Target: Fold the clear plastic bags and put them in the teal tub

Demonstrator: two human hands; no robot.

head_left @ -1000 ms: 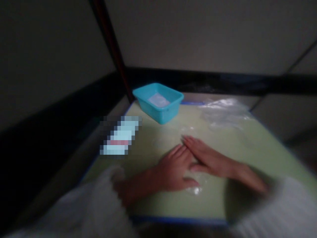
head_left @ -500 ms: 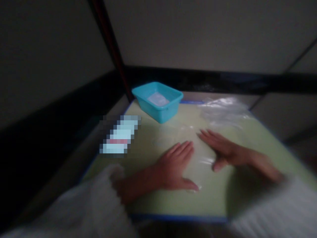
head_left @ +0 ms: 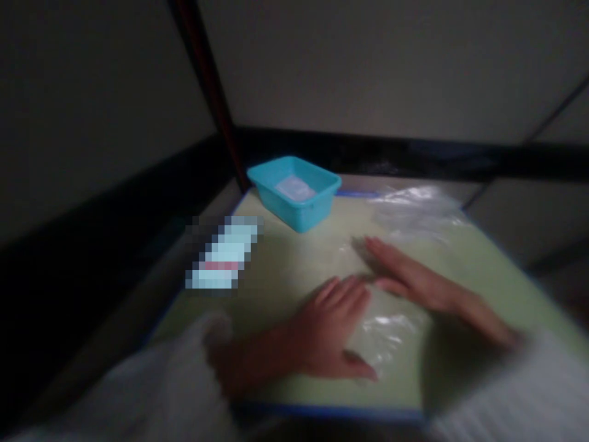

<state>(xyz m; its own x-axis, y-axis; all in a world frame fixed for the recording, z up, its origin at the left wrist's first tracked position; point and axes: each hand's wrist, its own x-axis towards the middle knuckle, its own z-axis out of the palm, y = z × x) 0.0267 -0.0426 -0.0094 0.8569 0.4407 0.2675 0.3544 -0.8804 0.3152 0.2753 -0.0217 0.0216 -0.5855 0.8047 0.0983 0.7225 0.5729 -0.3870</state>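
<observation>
1. The clear film (head_left: 391,337) could crease or bunch up; the likely cause would be the left hand (head_left: 329,337) pressing and dragging on it from one side while the far part is not held down.
2. The film could also slide on the table (head_left: 483,270) if the right hand (head_left: 409,273) sweeps outward without the left one anchoring it; thin plastic on a smooth-looking top would probably give little grip.
3. Misjudging where the film ends is another risk: it is nearly see-through, the light is dim, and only its glints show against the pale top.
4. A wide sweep of the right hand could snag the crumpled plastic (head_left: 416,212) beyond it. The basin (head_left: 317,213) seems safer, being well apart from the fingers.
5. The film lies flat on the table in front of the person. Its brightest wrinkles show just right of the left thumb and below the right hand and wrist; fainter glints lie past the left fingertips, near the right fingertips. Its full outline cannot be made out.
6. The left hand is palm down, fingers extended and thumb held out to the side, gripping nothing visible; it appears to rest on the film's left part.
7. The right hand is outstretched too, fingers straight and pointing away, with nothing seen in its grasp. Blur hides whether it touches the film or hovers.
</observation>
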